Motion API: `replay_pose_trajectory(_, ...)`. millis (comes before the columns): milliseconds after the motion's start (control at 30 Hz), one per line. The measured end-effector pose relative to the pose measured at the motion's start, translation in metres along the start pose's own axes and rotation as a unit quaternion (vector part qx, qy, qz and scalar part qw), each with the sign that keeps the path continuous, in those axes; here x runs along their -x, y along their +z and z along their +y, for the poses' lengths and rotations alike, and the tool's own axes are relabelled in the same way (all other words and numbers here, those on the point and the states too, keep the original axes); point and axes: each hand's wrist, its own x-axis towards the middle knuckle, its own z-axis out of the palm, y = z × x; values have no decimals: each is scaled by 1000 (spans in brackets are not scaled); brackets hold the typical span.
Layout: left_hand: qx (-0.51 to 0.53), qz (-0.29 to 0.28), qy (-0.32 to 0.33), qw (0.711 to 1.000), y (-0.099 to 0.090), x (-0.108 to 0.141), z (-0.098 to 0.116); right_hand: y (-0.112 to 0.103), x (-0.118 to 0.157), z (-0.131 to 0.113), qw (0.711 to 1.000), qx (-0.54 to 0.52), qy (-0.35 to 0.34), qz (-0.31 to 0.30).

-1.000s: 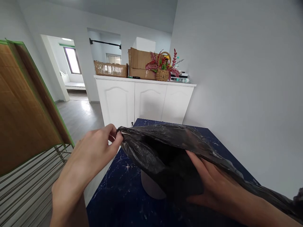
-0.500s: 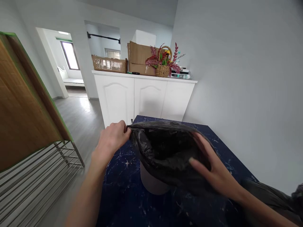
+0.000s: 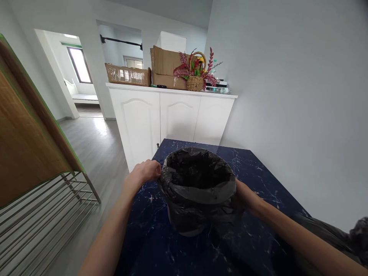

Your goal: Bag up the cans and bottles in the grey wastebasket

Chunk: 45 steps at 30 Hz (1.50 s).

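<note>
A black plastic trash bag [image 3: 198, 197] lines a round trash can [image 3: 193, 232], its edge folded down over the rim and hanging around the outside. The can stands upright on a dark blue marbled table [image 3: 152, 230]; only its lower part shows beneath the bag. At the left side of the rim, my left hand [image 3: 147, 170] has its fingers curled closed on the bag's edge. My right hand [image 3: 244, 193] lies against the outside of the bag on the right, its fingers hidden behind the plastic.
Another black plastic bundle [image 3: 324, 234] lies at the table's right side. Behind the table is a white cabinet [image 3: 135, 122] bearing cardboard boxes [image 3: 128, 74] and a flower basket [image 3: 195, 83]. A metal rack [image 3: 77, 191] with a brown board [image 3: 28, 134] stands left.
The bag's mouth has gone from stretched and slack to round, fitted over the can's rim. My right hand has moved from inside the opening to the outside of the bag.
</note>
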Motion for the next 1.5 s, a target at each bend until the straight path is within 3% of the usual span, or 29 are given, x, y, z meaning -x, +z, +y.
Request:
replay_pose_trajectory(100, 15, 18, 26, 999, -7, 12, -17, -2, 12, 5, 997, 60, -25, 46)
replay_pose_trajectory(167, 30, 95, 55, 993, -17, 30, -25, -4, 24, 10, 972, 136, -148, 119)
replay_pose_trajectory(233, 57, 200, 95, 974, -29, 52, -24, -5, 38, 16, 905, 222, -297, 207)
replay_pose_trajectory(300, 93, 245, 125, 957, -40, 72, -16, -1, 54, 22, 818, 303, -424, 244)
replay_pose_trajectory(400, 119, 180, 142, 966, -46, 90, 2, 12, 78, 25, 726, 407, -532, 152)
replay_pose_trajectory(467, 97, 129, 143, 976, -46, 93, 13, 26, 87, 27, 687, 473, -547, 70)
replay_pose_trajectory(533, 61, 109, 136, 983, -43, 93, 19, 38, 89, 32, 666, 533, -522, 13)
replay_pose_trajectory(667, 28, 102, 105, 989, -42, 91, 24, 50, 85, 48, 660, 587, -454, -119)
replay_pose_trajectory(767, 37, 105, 97, 989, -43, 92, 22, 51, 92, 41, 654, 583, -457, -156)
replay_pose_trajectory(900, 61, 138, 90, 984, -42, 94, 16, 46, 115, -8, 699, 523, -483, -71)
replay_pose_trajectory(967, 70, 142, 88, 984, -41, 95, 15, 42, 120, -33, 700, 495, -515, -5)
replay_pose_trajectory(1100, 63, 70, 100, 991, -38, 91, 11, 33, 98, -53, 703, 512, -488, 76)
replay_pose_trajectory(1200, 53, -3, 94, 994, -30, 70, 6, 30, 72, -49, 706, 534, -463, 43)
replay_pose_trajectory(1300, 34, -70, 63, 995, -13, 33, 1, 28, 58, -49, 693, 541, -475, 19)
replay_pose_trajectory(1400, 36, -125, 60, 990, 8, -3, -1, 22, 58, -55, 676, 560, -479, 5)
replay_pose_trajectory(1500, 42, -139, 57, 988, 28, -29, -4, 13, 64, -61, 652, 599, -465, 8)
